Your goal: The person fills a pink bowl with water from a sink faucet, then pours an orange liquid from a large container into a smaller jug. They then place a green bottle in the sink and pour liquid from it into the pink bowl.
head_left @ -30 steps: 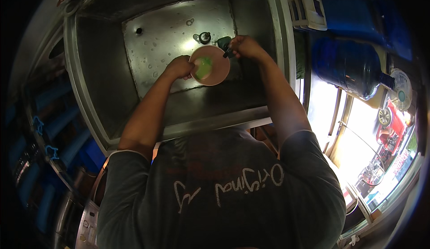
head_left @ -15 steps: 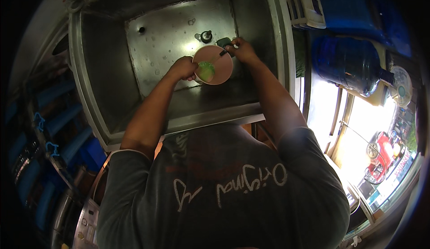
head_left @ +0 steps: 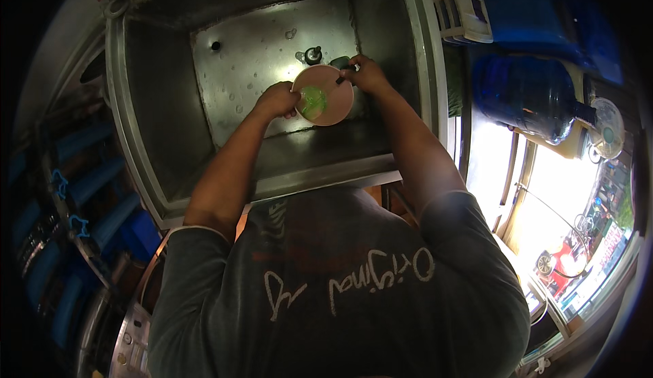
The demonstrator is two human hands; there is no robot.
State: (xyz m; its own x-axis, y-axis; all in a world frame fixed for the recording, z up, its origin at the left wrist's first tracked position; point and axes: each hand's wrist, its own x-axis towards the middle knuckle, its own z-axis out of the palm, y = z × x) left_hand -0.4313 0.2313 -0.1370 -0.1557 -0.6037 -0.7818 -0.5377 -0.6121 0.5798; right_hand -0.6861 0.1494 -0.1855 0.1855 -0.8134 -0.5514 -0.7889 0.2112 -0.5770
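Observation:
Inside a deep steel sink, a round pink bowl (head_left: pixel 338 107) holds a bright green, shiny mass (head_left: pixel 313 103) against its left side; I cannot tell whether it is gel or something solid. My left hand (head_left: pixel 277 100) is closed on the bowl's left rim. At the bowl's upper right, my right hand (head_left: pixel 367 77) has its fingers closed on a slim dark handle (head_left: pixel 342 78), whose far end reaches over the bowl. What that handle belongs to is not clear. A dark greenish object (head_left: pixel 339 62) lies just beyond the rim, partly behind the right fingers.
A dark upright fitting (head_left: pixel 313 55) stands on the sink floor just beyond the bowl. The steel sink rim (head_left: pixel 320 176) runs between me and the basin. On the right are a large blue water bottle (head_left: pixel 524 99) and a pale plastic crate (head_left: pixel 464 16).
The bowl has shifted slightly away from me, with both hands still at it. The dark handle has turned a little in my right fingers. Outside, a red vehicle has moved.

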